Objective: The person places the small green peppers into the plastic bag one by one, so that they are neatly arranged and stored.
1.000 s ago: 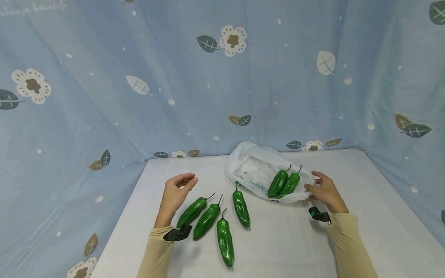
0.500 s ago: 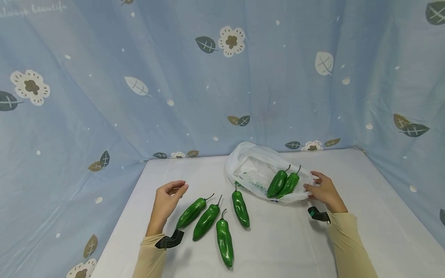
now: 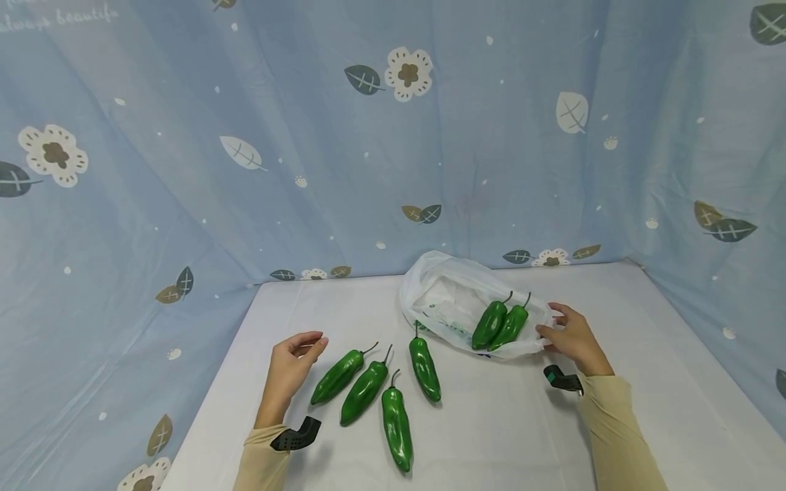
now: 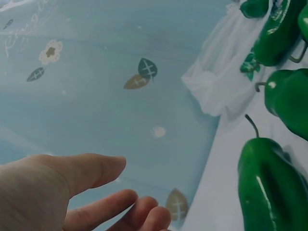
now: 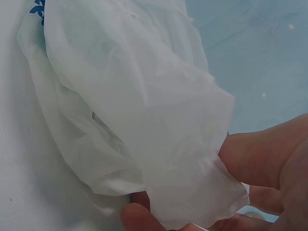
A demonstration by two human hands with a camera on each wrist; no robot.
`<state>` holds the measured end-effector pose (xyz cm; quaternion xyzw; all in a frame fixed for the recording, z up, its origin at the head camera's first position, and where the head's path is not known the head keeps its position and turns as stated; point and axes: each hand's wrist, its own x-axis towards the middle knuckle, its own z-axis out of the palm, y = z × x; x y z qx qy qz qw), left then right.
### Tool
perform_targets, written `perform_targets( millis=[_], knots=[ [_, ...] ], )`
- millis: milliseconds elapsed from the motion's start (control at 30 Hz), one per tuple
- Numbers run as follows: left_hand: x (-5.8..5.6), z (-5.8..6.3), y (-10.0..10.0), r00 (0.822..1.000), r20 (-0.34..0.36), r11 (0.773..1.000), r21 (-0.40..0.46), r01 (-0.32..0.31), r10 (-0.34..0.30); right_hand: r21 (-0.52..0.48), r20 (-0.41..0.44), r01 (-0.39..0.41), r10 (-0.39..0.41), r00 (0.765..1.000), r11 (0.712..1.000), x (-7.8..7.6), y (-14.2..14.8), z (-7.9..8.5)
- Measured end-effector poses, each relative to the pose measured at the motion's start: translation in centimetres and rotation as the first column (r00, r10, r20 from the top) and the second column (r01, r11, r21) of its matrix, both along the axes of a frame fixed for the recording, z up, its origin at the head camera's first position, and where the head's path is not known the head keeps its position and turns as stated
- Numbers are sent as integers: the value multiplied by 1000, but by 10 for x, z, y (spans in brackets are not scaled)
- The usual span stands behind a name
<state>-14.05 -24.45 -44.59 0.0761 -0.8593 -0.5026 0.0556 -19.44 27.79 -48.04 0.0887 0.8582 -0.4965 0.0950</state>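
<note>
My right hand [image 3: 576, 341] grips the right end of a white plastic bag [image 3: 457, 273], and the thin film bunches between its thumb and fingers in the right wrist view. Two green peppers [image 3: 490, 325] lie side by side in the bag's mouth, stems pointing back. Several more green peppers [image 3: 398, 429] lie loose on the white table, left of and in front of the bag. My left hand [image 3: 288, 372] is just left of the leftmost loose pepper [image 3: 338, 376], apart from it. Its fingers are loosely bent and hold nothing, as the left wrist view [image 4: 110, 192] confirms.
A white cloth covers the table [image 3: 491, 423]. Behind it and at both sides hangs a blue curtain [image 3: 319, 136] with leaves and flowers printed on it. A black camera mount sits on each wrist, over tan sleeves [image 3: 620, 436].
My left hand has drawn back to the left and nearer to me, away from the loose peppers. The right hand, the bag and the peppers stay where they were.
</note>
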Motion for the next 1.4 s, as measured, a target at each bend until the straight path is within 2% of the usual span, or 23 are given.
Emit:
perform_targets(
  millis=[333,600,1400],
  knots=[
    [4,-12,-4,999,41,1000,-25,-15,16,5,-10,-6,6,1000,1000,1,0,1],
    [7,-25,-6,998,64,998,-68,7,-3,10,-13,-8,8,1000,1000,1,-1,1],
    [12,-41,-7,994,109,990,-138,39,-24,2,-9,-2,2,1000,1000,0,-1,0]
  ],
)
